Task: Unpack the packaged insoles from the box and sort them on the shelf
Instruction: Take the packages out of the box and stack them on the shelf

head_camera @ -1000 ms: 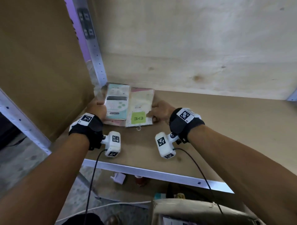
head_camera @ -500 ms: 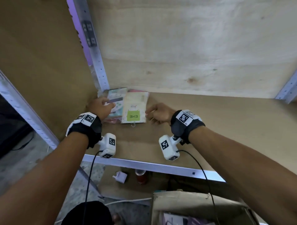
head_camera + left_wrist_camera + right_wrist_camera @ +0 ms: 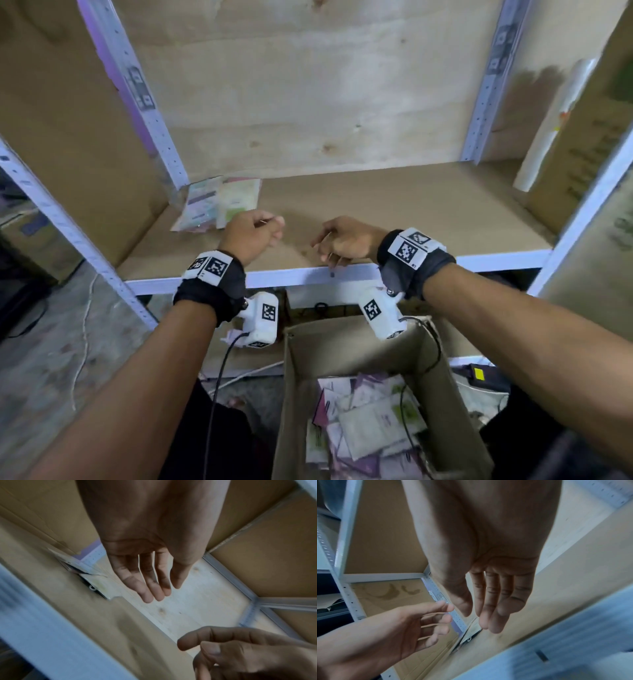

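From the head view, the packaged insoles [image 3: 219, 202] lie flat in the shelf's [image 3: 394, 212] back left corner, pale glossy packets side by side in mint, cream and pink, blurred. Both hands hover over the shelf's front edge, empty: the left hand [image 3: 251, 234] and the right hand [image 3: 346, 240], fingers loosely curled. Below, the box [image 3: 455, 394] holds more packets jumbled together.

In the left wrist view, the left hand's fingers [image 3: 150, 582] hang relaxed, holding nothing; the packets' edges [image 3: 96, 582] show against the corner.

In the right wrist view, the right hand's fingers [image 3: 494, 604] are straight and together, empty, with a packet corner [image 3: 471, 632] beyond.
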### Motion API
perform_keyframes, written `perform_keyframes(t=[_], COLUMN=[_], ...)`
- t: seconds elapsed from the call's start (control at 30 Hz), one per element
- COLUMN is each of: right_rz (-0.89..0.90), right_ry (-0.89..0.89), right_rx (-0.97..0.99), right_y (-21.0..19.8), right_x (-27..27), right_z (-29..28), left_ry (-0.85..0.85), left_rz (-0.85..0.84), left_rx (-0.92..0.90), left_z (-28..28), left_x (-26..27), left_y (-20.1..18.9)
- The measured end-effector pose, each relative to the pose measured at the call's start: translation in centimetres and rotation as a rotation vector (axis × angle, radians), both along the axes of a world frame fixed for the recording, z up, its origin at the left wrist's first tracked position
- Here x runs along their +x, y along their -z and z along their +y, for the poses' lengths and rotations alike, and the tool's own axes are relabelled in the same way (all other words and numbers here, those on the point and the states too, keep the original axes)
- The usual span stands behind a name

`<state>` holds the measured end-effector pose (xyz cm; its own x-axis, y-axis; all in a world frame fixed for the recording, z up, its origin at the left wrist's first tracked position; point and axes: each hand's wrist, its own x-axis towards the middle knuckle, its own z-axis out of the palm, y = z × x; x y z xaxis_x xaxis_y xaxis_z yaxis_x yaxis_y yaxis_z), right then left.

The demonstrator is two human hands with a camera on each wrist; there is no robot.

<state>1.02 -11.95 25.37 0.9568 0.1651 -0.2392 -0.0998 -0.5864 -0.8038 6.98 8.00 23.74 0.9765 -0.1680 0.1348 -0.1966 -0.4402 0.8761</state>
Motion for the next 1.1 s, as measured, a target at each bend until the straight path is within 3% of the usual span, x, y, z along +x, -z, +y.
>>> perform_keyframes(t=[0.23,0.43,0.8,0.9,1.1], right_rz=[-0.008,0.100,0.396,0.451,0.502], right_ry=[0.014,0.105,0.105,0.087,0.024], right_rx=[-0.045,-0.024,-0.119,-0.162,-0.243], right_y=[2.4,8.1,22.7,25.5,29.9], right_x=[-7.8,-10.8,-10.9,-9.9,-7.3], right_z=[-4.3,-7.7,-7.1,-6.5,-6.3], left_ry=[0.124,0.210,0.247,0.293,0.232], left_rz=[0.084,0.211,0.552,0.638,0.772], left_rx=[-0.029,0.022,0.306,0.443,0.474], left_z=[-5.0,-7.2,-8.4,-8.2,-7.8], left_x=[-6.3,-9.7,-11.1,-10.7,-9.5], left_y=[3.4,9.8,23.9,26.9,31.0])
